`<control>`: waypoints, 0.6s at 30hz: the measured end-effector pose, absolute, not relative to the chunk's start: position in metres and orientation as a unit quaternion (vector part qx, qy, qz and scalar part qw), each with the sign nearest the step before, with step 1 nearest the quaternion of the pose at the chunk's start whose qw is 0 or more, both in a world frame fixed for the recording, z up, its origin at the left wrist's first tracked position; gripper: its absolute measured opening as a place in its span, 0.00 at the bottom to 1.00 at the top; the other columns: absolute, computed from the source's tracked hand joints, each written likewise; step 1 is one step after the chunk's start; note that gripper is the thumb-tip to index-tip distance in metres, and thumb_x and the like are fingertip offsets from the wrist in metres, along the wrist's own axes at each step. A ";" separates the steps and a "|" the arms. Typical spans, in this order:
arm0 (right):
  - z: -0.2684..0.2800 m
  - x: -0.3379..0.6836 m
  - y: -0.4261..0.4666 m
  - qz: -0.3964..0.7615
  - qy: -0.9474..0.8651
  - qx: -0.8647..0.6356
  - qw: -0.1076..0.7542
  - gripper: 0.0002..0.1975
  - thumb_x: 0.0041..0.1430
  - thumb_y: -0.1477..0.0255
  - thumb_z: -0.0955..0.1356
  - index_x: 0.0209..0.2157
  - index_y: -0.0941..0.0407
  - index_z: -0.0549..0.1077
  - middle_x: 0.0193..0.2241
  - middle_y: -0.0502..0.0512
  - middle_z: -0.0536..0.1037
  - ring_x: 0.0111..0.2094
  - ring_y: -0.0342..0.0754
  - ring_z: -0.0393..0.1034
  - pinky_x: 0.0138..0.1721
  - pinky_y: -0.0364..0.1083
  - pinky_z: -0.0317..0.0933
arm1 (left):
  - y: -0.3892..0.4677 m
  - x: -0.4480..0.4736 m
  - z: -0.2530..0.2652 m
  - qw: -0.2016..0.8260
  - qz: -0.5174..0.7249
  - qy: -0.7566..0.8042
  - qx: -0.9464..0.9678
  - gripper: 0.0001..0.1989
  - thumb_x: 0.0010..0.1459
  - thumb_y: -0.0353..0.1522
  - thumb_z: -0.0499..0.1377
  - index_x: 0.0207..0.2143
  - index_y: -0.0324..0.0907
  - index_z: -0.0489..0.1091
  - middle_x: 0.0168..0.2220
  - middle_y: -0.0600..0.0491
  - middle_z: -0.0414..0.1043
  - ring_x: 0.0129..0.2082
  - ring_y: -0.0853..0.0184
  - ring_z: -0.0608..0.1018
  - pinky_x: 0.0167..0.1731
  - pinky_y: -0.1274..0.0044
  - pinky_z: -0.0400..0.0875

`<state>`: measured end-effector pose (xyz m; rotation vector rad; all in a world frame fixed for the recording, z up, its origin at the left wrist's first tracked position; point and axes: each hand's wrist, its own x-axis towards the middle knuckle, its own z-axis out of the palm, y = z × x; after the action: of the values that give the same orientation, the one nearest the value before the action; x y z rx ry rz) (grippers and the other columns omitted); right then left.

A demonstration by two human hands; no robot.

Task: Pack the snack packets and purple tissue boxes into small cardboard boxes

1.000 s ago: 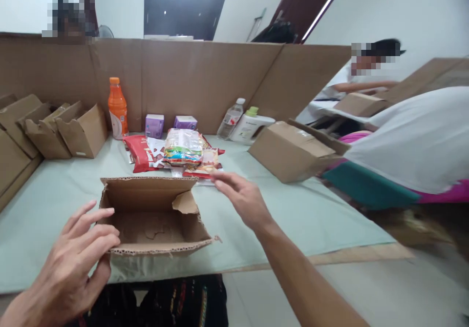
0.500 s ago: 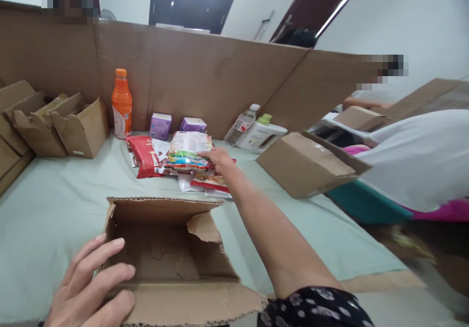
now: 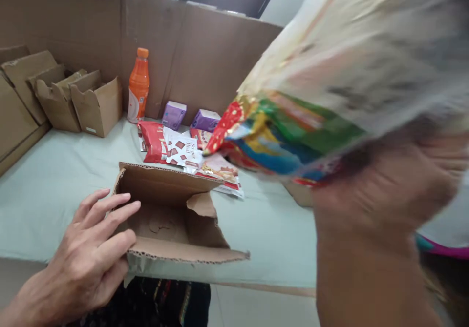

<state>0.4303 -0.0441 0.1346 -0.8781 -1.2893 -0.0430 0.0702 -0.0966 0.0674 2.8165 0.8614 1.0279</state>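
Close to the camera on the right, my right hand (image 3: 384, 195) grips a large plastic food packet (image 3: 311, 107), pale with a green, blue and red printed end. Motion blurs both the packet and the fingers. An open cardboard box (image 3: 164, 185) with a torn flap stands at the table's front edge, its inside bare. My left hand (image 3: 88, 249) holds this box by its left side, fingers over the rim. Behind the box lie a white packet with brown squares (image 3: 183, 149), a red packet (image 3: 153, 141) and another red-and-white packet (image 3: 220, 171).
An orange drink bottle (image 3: 138, 88) stands against a cardboard partition (image 3: 212, 53). Two purple tissue packs (image 3: 174, 114) sit near it. Several small open boxes (image 3: 97, 107) are at the left on the pale green cloth (image 3: 66, 180). The raised packet hides much of the right side.
My right hand has lifted the colourful food packet off the pile and brought it up close on the right. The packets beneath now show. My left hand stays on the box.
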 end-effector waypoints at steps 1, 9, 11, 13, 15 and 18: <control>0.137 0.416 -0.061 -0.004 -0.579 -0.383 0.720 0.08 0.65 0.70 0.73 0.45 0.49 0.84 0.48 0.53 0.84 0.57 0.62 0.76 0.56 0.60 0.70 | -0.096 0.072 0.068 0.001 0.325 0.278 0.904 0.14 0.56 0.18 0.57 0.40 0.42 0.69 0.59 0.42 0.76 0.64 0.51 0.71 0.66 0.53 0.61; 0.110 0.396 -0.106 0.006 -0.769 -0.433 0.471 0.08 0.63 0.72 0.74 0.32 0.47 0.86 0.30 0.51 0.86 0.26 0.51 0.79 0.29 0.47 0.74 | -0.107 0.084 0.073 -0.018 0.346 0.341 0.874 0.09 0.60 0.20 0.56 0.36 0.40 0.72 0.53 0.41 0.71 0.57 0.49 0.73 0.57 0.54 0.69; 0.116 0.397 -0.102 0.064 -0.820 -0.417 0.386 0.13 0.68 0.70 0.68 0.34 0.48 0.86 0.32 0.52 0.86 0.28 0.51 0.80 0.30 0.46 0.75 | -0.110 0.086 0.072 -0.008 0.348 0.355 0.868 0.09 0.60 0.21 0.55 0.35 0.40 0.73 0.53 0.42 0.69 0.57 0.49 0.72 0.55 0.55 0.71; 0.125 0.395 -0.098 0.105 -0.838 -0.415 0.339 0.15 0.71 0.67 0.66 0.36 0.48 0.85 0.31 0.52 0.85 0.29 0.49 0.79 0.30 0.45 0.74 | -0.112 0.087 0.069 0.003 0.356 0.370 0.858 0.10 0.60 0.21 0.54 0.35 0.40 0.73 0.53 0.42 0.68 0.57 0.49 0.71 0.53 0.56 0.73; 0.130 0.393 -0.097 0.120 -0.843 -0.428 0.302 0.16 0.72 0.64 0.65 0.37 0.48 0.85 0.27 0.51 0.82 0.27 0.48 0.77 0.29 0.45 0.72 | -0.114 0.087 0.065 0.006 0.373 0.381 0.846 0.10 0.60 0.21 0.55 0.35 0.41 0.73 0.54 0.43 0.67 0.57 0.50 0.72 0.52 0.58 0.75; 0.128 0.392 -0.094 0.135 -0.829 -0.454 0.298 0.16 0.70 0.60 0.66 0.34 0.48 0.84 0.21 0.49 0.77 0.22 0.47 0.71 0.26 0.45 0.68 | -0.119 0.088 0.061 0.002 0.399 0.394 0.828 0.09 0.60 0.22 0.56 0.36 0.41 0.73 0.56 0.43 0.64 0.56 0.52 0.73 0.51 0.60 0.76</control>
<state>0.3917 -0.0937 0.1280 -1.2077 -2.2024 0.3585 0.0876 -0.1189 0.0609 2.5990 1.2357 1.2506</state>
